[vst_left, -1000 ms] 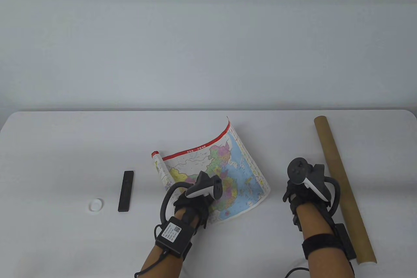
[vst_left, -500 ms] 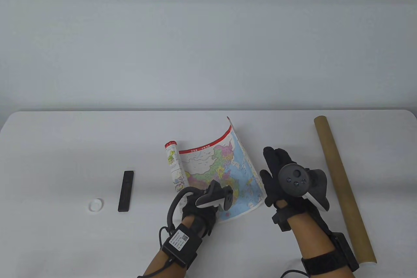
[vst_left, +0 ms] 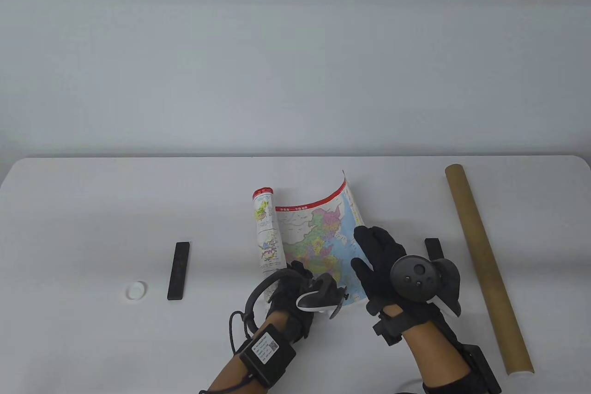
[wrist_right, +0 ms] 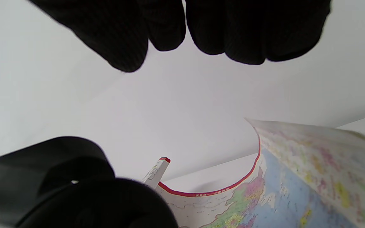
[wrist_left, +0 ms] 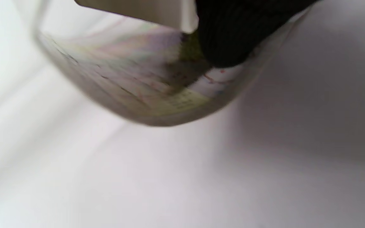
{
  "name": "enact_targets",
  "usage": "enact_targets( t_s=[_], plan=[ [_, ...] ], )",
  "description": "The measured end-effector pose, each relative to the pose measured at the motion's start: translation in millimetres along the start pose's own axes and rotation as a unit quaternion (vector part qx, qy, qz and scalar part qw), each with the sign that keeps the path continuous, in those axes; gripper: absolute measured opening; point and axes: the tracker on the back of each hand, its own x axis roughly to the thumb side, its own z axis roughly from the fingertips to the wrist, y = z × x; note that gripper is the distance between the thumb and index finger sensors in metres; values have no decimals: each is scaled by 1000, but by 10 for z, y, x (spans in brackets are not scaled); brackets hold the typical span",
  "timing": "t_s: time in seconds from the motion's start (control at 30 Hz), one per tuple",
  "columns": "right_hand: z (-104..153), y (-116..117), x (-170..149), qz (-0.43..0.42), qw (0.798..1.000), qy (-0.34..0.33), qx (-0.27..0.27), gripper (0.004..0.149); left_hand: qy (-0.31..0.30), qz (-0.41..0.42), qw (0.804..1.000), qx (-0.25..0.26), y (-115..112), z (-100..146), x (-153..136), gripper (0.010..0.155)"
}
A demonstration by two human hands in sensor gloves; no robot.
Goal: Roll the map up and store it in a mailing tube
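The colourful map (vst_left: pixel 318 246) lies mid-table, its left part wound into a roll (vst_left: pixel 265 227) and its right edge curling upward. My left hand (vst_left: pixel 295 287) grips the near end of the roll; in the left wrist view a gloved fingertip (wrist_left: pixel 227 41) presses on the blurred roll (wrist_left: pixel 144 91). My right hand (vst_left: pixel 376 255) is open, fingers spread over the map's right part. In the right wrist view my fingers (wrist_right: pixel 227 31) hang above the curled map (wrist_right: pixel 280 177). The brown mailing tube (vst_left: pixel 485 269) lies at the right, apart from both hands.
A black bar (vst_left: pixel 179 270) and a small white cap (vst_left: pixel 136 290) lie at the left. A second black bar (vst_left: pixel 433 248) lies between my right hand and the tube. The white table (vst_left: pixel 92 209) ends at a pale wall behind.
The roll has moved right, taking up more of the map. My right hand has left the spot beside the tube, opened and moved left over the map, uncovering the second black bar.
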Motion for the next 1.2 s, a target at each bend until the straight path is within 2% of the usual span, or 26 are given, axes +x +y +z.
enact_targets(
  t_s=[0.03,0.13,0.27,0.33,0.4,0.53,0.6,0.7,0.83,0.93,1.07,1.13,1.2],
  plan=[
    [7,23,-10,-2,1000,0,-1,63,2,44,999,-18,-24,-16,-42,70],
    [11,76,-31,-10,1000,-2,4,63,-9,106,994,-37,-60,-48,-147,70],
    [17,127,-51,-14,1000,-4,12,63,-26,257,962,-89,-128,-115,-368,72],
    [23,128,-56,-14,1000,-6,13,62,-31,289,951,-107,-139,-132,-453,73],
    [32,123,-61,-17,1000,-7,12,62,-21,286,952,-111,-114,-136,-492,75],
    [42,130,-62,-22,1000,-12,14,62,-19,217,967,-129,-4,-141,-398,85],
    [48,142,-63,-24,999,-15,17,62,-13,184,977,-108,27,-145,-336,89],
    [54,161,-59,-25,999,-20,25,62,0,101,993,-68,102,-121,-235,87],
    [61,182,-47,-26,999,-26,30,62,16,13,998,-53,144,-101,-197,86],
    [70,202,-40,-24,999,-29,35,61,24,48,995,-85,101,-136,-283,87],
    [70,236,-30,-26,998,-34,43,61,-2,194,974,-120,-69,-200,-450,84],
    [72,255,-19,-23,998,-37,48,61,-9,250,961,-121,-106,-203,-520,73],
    [75,273,1,-20,998,-41,53,61,-4,265,958,-113,-94,-192,-574,63]
  ],
)
